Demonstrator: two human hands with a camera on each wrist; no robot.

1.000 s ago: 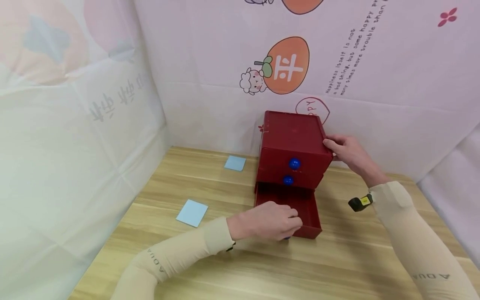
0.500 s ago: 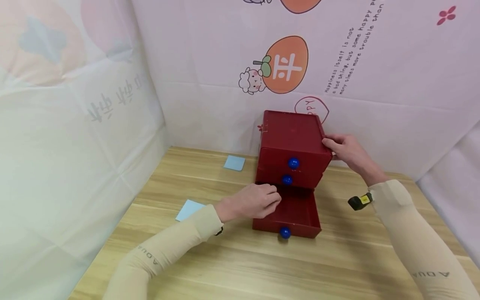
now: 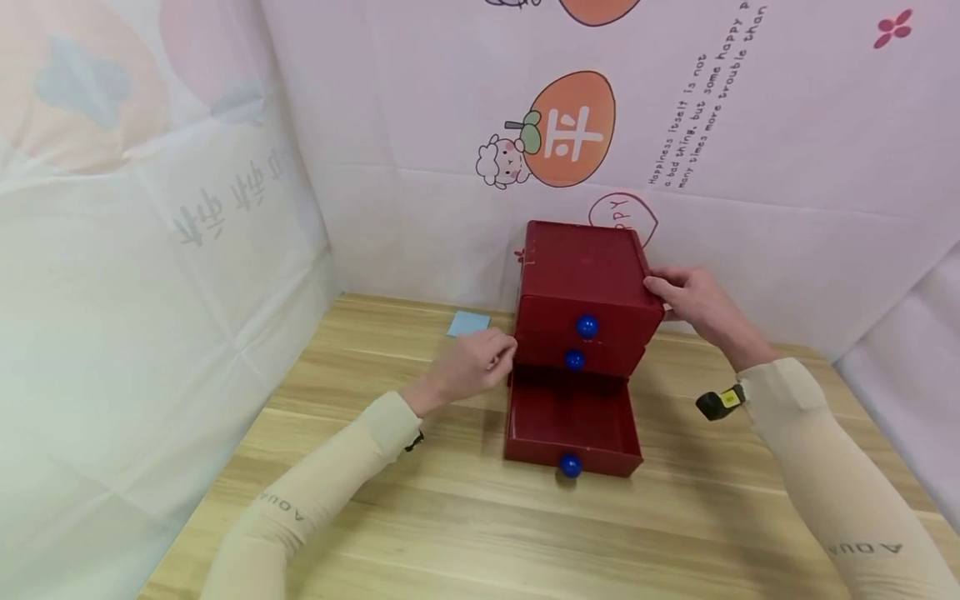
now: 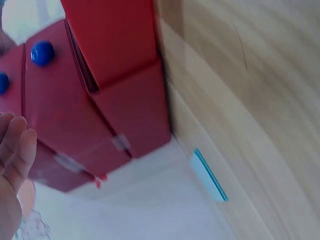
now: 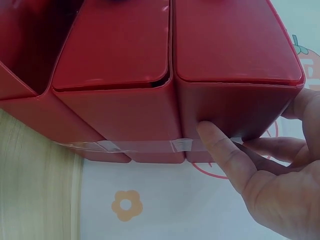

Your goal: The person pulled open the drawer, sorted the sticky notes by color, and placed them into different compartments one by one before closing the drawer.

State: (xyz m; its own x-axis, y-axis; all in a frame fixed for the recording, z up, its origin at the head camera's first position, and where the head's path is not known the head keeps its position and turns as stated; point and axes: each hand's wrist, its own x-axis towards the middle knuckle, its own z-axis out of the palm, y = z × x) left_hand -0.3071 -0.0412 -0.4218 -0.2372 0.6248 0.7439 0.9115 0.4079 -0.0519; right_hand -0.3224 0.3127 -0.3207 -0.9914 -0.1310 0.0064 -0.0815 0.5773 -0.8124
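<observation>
A dark red drawer unit (image 3: 585,262) stands against the back wall, with three stacked drawers and round blue knobs (image 3: 587,326). Its bottom drawer (image 3: 573,421) is pulled out, and no object shows inside. My left hand (image 3: 467,367) hovers at the unit's left front edge, fingers loosely bent and holding nothing; in the left wrist view its fingertips (image 4: 27,140) are near the drawer fronts. My right hand (image 3: 697,304) holds the unit's upper right edge, thumb over the top. In the right wrist view, fingers (image 5: 225,150) press the side and reach behind it.
A light blue square pad (image 3: 468,323) lies on the wooden table (image 3: 480,533), left of the unit. Printed white cloth (image 3: 427,225) hangs behind and at the sides. Clear tape (image 5: 140,146) runs across the unit's side.
My left hand has left the bottom drawer's front knob and moved left and back to the unit's left edge. Its sleeve now covers the nearer blue square. My right hand stays put.
</observation>
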